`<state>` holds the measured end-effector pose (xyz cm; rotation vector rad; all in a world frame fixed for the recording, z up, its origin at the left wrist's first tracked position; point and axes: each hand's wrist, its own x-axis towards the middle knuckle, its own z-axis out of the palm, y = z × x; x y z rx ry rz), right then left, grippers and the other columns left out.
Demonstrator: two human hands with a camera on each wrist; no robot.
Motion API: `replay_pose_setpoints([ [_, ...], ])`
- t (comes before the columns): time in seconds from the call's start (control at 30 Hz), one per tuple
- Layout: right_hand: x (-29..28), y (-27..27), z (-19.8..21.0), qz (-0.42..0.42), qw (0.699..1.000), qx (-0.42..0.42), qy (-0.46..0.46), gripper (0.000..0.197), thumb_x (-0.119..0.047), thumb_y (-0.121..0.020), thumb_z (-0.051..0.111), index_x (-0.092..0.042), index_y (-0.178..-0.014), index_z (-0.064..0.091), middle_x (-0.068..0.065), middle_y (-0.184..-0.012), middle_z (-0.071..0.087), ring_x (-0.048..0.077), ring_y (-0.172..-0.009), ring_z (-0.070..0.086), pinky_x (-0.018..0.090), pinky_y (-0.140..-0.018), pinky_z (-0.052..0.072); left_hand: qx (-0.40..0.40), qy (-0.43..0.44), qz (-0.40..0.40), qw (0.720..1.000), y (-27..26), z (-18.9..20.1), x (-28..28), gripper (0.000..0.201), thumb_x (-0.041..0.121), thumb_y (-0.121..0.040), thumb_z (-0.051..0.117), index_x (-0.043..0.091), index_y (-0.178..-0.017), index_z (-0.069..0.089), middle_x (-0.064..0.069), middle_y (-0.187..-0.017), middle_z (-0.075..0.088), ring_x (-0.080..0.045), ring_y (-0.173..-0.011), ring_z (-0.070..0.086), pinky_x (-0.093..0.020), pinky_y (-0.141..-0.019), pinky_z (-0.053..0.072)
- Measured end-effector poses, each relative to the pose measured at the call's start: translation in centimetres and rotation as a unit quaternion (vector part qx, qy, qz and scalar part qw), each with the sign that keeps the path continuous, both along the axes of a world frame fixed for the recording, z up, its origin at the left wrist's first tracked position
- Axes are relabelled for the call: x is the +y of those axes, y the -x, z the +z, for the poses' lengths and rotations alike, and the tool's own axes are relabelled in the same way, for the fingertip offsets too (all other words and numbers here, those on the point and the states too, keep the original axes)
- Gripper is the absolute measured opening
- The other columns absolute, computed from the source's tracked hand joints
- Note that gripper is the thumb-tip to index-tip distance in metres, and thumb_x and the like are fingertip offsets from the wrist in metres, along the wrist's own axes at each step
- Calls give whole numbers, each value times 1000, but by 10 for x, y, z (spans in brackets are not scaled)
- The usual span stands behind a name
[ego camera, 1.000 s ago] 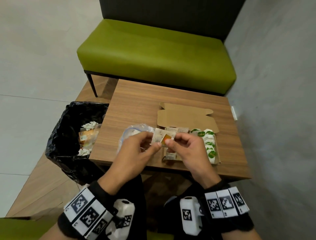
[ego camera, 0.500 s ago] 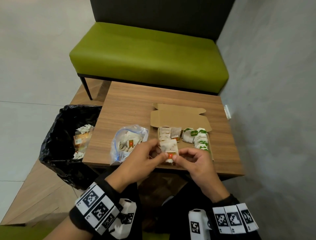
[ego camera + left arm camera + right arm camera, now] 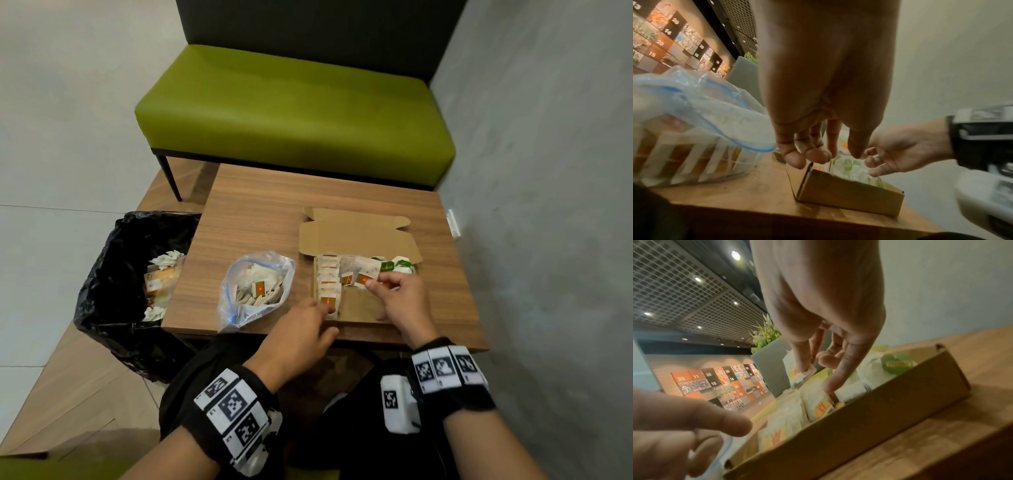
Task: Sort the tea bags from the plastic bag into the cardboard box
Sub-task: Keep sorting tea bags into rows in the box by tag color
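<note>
Right hand pinches a white, orange-labelled paper tea bag over the open brown cardboard box. Left hand, fingers relaxed, holds nothing at the box's near-left corner.

Black wristbands, both arms

Each wristband carries three black-and-white square markers; a white camera sits on the right.
</note>
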<state>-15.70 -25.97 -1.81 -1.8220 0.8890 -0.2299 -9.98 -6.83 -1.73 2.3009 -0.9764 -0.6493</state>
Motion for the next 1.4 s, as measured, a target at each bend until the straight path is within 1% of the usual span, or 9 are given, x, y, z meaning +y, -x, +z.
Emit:
replay_pose_setpoints([
  [0.17, -8, -28, -29, -18, 995, 91, 31, 9, -20, -87, 76, -15, -91, 69, 6, -89, 70, 20, -61, 67, 36, -49, 60, -23, -64, -30, 997, 8, -1, -3, 49, 40, -96, 55, 17, -139, 49, -3, -132, 46, -22, -120, 53, -36, -101, 47],
  [0.33, -7, -43, -43, -25, 990, 134, 43, 17, -17, -88, 75, -16, -74, 66, 11, -68, 69, 24, -43, 62, 41, -49, 60, -21, -92, -38, 995, 6, -1, -4, 50, 40, -96, 55, 15, -138, 47, -5, -133, 46, -24, -120, 53, -39, -101, 47],
  [0.5, -3, -49, -46, -41, 990, 119, 62, 15, -19, -86, 77, -13, -75, 68, 8, -60, 70, 20, -44, 66, 30, -43, 56, -23, -99, -41, 994, 5, 0, -4, 48, 39, -95, 56, 15, -136, 49, -5, -130, 47, -24, -117, 55, -39, -99, 48],
  [0.67, 1, -46, -43, -36, 991, 118, 42, 17, -16, -85, 78, -9, -76, 66, 9, -63, 71, 22, -48, 69, 33, -46, 58, -20, -79, -32, 996, 5, 9, -2, 46, 36, -96, 56, 16, -137, 49, -3, -131, 50, -21, -115, 57, -38, -98, 49],
  [0.83, 0, -31, -18, -30, 996, 80, 38, 14, -21, -89, 73, -10, -84, 69, 7, -72, 73, 19, -52, 70, 30, -47, 57, -66, 31, 129, 989, -23, 41, 17, 25, 27, -97, 56, 18, -120, 61, 3, -108, 63, -8, -91, 60, -16, -76, 45],
  [1.0, 10, -11, 11, -45, 997, 28, 56, 13, -24, -95, 65, -15, -86, 66, 5, -75, 71, 16, -50, 68, 32, -48, 58, -167, -47, 218, 960, -84, 37, 50, 39, 32, -93, 61, 12, -127, 57, -9, -124, 57, -28, -114, 53, -39, -97, 45],
  [1.1, 20, -1, 24, -44, 995, 2, 94, 11, -25, -95, 64, -18, -87, 66, 1, -76, 70, 11, -51, 68, 28, -46, 57, -169, -98, 161, 967, -105, 19, 58, 36, 38, -92, 62, 15, -119, 63, -9, -111, 69, -28, -103, 62, -43, -90, 51],
  [1.23, 44, 9, 35, 13, 989, -27, 145, 5, -28, -92, 67, -24, -94, 69, -7, -83, 70, 8, -64, 70, 36, -62, 63, -187, -75, 154, 967, -106, 12, 61, 22, 38, -93, 57, 19, -91, 68, -1, -78, 69, -24, -77, 66, -39, -71, 54],
  [1.4, 77, 20, 56, 125, 965, -96, 209, 43, -46, -88, 66, -26, -126, 64, -12, -108, 67, 5, -94, 63, 35, -76, 60, -180, 35, 161, 970, -83, 39, 63, 26, 39, -94, 48, 22, -79, 62, 5, -63, 57, -17, -62, 56, -34, -58, 46],
])
